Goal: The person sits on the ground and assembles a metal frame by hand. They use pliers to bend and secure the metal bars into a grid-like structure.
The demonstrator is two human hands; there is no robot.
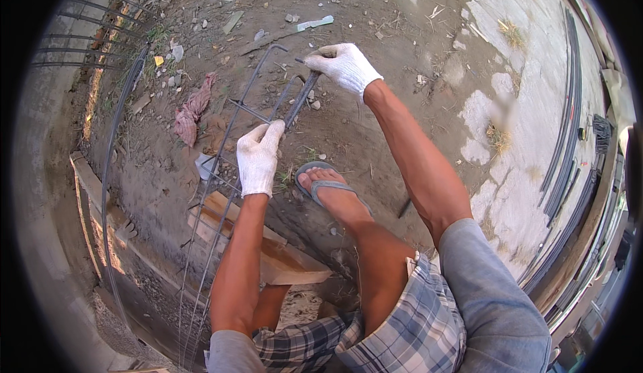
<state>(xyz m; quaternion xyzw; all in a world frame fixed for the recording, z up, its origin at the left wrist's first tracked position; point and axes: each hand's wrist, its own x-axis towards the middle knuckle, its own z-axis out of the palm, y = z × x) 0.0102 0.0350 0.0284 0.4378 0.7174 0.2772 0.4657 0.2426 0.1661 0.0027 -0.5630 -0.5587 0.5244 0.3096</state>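
At the cage's [249,110] far end, a gloved right hand [343,66] pinches a dark bar's [302,98] upper end while the left hand [258,157] closes around its lower end, apparently to steady it from both sides. Boards [289,260] beneath the cage seemingly prop it up; a cloth [193,112] lies left of it.

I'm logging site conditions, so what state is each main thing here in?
Dark straight metal bar, held slanted
White-gloved left grip, closed at bar's near end
White-gloved right grip, closed on bar's far end
Grey steel-rod lattice frame, upper rods bent
Pink cloth, crumpled on brown dirt
Brown wooden board, lying, partly hidden
Grey thong sandal, worn
Long dark bars, side by side on pale concrete
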